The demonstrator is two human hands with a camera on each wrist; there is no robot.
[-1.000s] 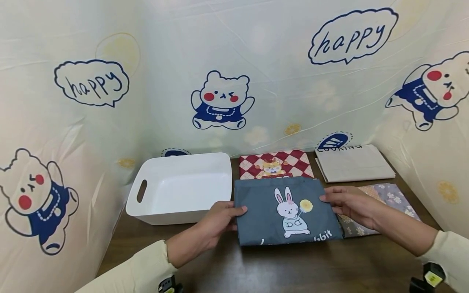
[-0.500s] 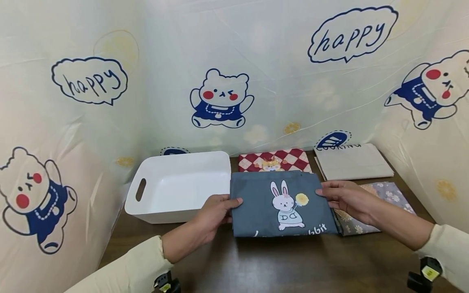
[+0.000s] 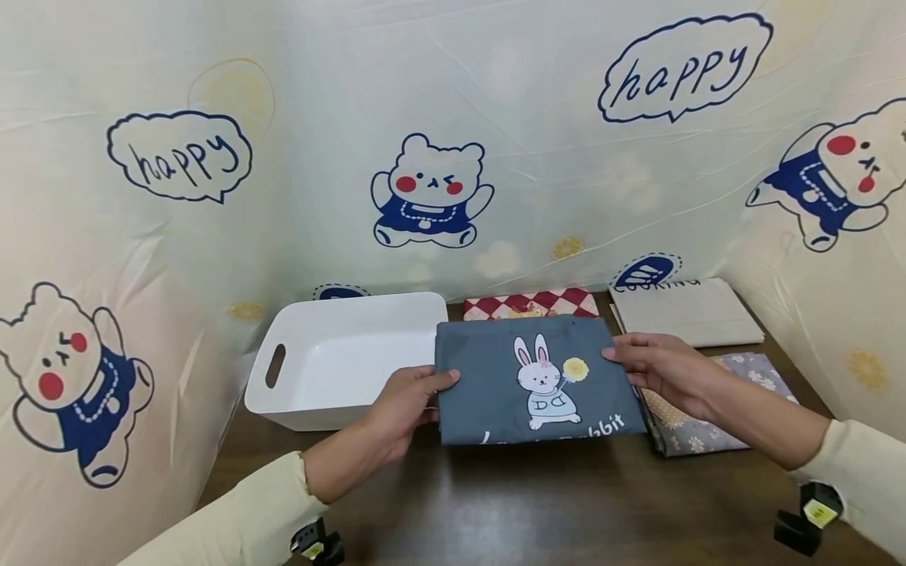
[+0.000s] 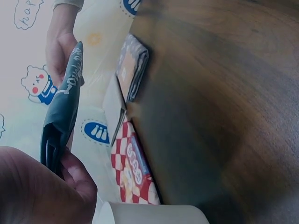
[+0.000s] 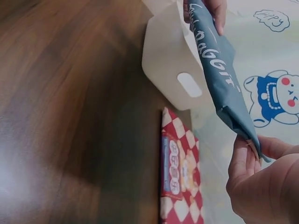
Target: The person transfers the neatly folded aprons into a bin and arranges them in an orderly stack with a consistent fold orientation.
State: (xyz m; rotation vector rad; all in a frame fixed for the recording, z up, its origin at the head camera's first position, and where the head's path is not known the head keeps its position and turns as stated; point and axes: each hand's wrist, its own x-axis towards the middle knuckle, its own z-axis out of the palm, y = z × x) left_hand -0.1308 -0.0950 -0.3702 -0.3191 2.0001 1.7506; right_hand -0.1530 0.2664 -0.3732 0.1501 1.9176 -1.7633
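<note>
A folded dark blue-grey cloth (image 3: 488, 385) with a printed white rabbit is held above the table by both hands. My left hand (image 3: 406, 405) pinches its left edge, thumb on top and fingers beneath. On the opposite edge, my right hand (image 3: 668, 373) grips it the same way, as the right wrist view shows with the cloth (image 5: 215, 70) between thumb and fingers. Just left of the cloth stands a white plastic bin (image 3: 340, 420) with an oval handle hole; the cloth's left edge overlaps the bin's right end in the head view.
Behind the held cloth lies a red-and-white checked folded cloth (image 3: 566, 303). A beige folded cloth (image 3: 690, 314) sits at the back right, with a grey-purple flowered folded cloth (image 3: 760, 377) in front of it. A printed curtain (image 3: 531, 157) encloses the brown wooden table (image 3: 531, 503).
Both hands have carried the rabbit cloth up and slightly left, closer to the bin. It now covers more of the checked cloth, and more of the flowered cloth shows.
</note>
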